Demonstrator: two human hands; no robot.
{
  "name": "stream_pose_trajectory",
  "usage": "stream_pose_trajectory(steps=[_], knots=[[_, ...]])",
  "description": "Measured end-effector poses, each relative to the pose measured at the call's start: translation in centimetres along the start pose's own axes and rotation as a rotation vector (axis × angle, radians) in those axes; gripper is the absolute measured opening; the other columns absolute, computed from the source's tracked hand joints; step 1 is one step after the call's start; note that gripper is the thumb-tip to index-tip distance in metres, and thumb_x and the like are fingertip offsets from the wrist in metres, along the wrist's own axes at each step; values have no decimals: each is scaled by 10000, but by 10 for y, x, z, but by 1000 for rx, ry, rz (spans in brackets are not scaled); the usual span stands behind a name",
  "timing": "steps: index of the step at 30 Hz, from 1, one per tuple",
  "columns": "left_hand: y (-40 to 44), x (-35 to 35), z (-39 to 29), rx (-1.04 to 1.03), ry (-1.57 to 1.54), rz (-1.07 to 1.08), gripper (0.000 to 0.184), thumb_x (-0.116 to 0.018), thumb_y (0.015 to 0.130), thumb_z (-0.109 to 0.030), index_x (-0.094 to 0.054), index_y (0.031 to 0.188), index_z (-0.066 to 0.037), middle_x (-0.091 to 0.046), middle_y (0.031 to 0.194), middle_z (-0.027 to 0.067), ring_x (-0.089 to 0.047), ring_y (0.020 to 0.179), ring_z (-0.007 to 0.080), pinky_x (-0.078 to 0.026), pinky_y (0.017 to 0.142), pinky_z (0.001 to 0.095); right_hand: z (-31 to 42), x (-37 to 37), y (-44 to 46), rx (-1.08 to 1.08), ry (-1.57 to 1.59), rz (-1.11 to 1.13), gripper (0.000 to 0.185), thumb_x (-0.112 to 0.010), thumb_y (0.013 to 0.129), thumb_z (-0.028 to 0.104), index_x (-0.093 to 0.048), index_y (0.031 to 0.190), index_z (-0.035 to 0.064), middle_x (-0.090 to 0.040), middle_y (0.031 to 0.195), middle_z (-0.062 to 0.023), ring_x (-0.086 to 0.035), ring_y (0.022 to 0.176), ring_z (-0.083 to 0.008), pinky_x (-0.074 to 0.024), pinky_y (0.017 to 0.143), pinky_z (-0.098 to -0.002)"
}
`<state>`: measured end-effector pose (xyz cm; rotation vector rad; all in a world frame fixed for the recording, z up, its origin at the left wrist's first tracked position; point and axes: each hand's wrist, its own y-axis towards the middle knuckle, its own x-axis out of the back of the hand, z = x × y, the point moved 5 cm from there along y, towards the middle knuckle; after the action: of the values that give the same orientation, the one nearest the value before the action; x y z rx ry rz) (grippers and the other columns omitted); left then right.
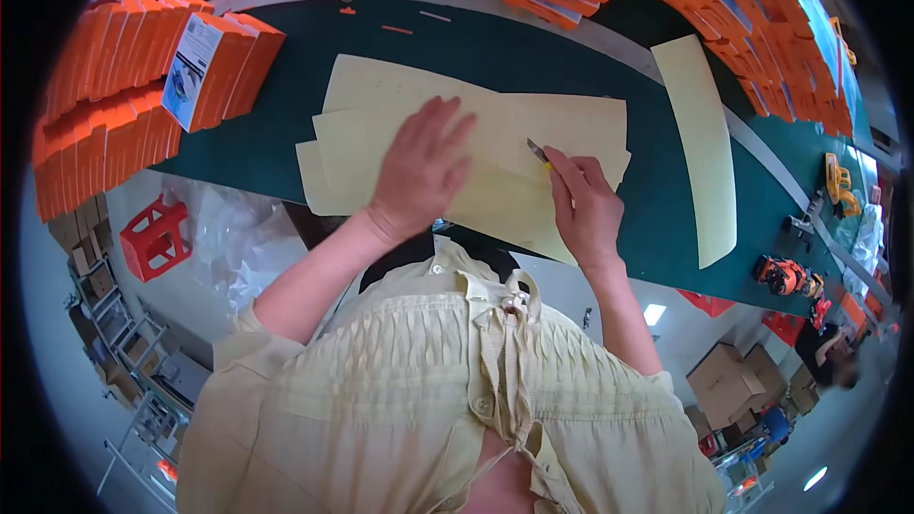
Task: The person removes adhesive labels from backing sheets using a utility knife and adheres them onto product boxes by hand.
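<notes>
Several pale yellow sheets (562, 119) lie overlapped on the dark green table in front of me. My left hand (424, 167) rests over them, palm down with fingers stretched out, slightly blurred. To its right, my right hand (583, 205) is closed around a small knife (538, 150) with a yellow part at the grip. The blade points up and left above the sheets. Whether the tip touches the paper I cannot tell. One more pale yellow sheet (703, 152) lies apart at the right.
Orange boxes (224, 67) are stacked at the left, with more orange boxes (724, 19) at the upper right. Thin orange strips (397, 29) lie beyond the sheets. An orange and black tool (788, 276) sits at the right edge. A red stool (155, 240) stands below left.
</notes>
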<state>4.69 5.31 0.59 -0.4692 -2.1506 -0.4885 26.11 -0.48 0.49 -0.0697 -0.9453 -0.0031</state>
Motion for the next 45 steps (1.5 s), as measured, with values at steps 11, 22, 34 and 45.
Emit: stream_pose_trajectory(steps=[11,22,34,45], knots=[[-8,-53,-15,8,214,198,505,-622,907,-304,-501,1366,-132,-334,1495,194,-308,1393,403,-257,1142,515,-11,-14,6,220,-342,30,350,-671,839,123,-681,1170,234,-579,908,-9,-645,768,-179,-511,568,-309],[-7,-54,-15,9,227,236,502,-619,912,-317,-504,1364,-131,-319,1503,190,-288,1406,395,-245,1150,508,-9,-18,14,269,-377,25,410,-683,766,90,-702,1136,267,-558,928,-7,-630,779,-169,-512,605,-294],[-6,-51,-13,6,181,251,485,-617,911,-323,-534,1342,-116,-316,1507,191,-279,1410,398,-245,1152,507,-3,-20,34,257,-459,303,472,-636,837,102,-635,1263,305,-552,884,-50,-641,734,-202,-531,620,-329],[-7,-20,4,18,-267,45,310,-623,889,-207,-616,1151,-41,-526,1320,204,-481,1254,383,-373,1070,461,104,3,69,287,137,33,462,-602,883,31,-624,1285,255,-554,804,-58,-598,660,-221,-473,557,-338]])
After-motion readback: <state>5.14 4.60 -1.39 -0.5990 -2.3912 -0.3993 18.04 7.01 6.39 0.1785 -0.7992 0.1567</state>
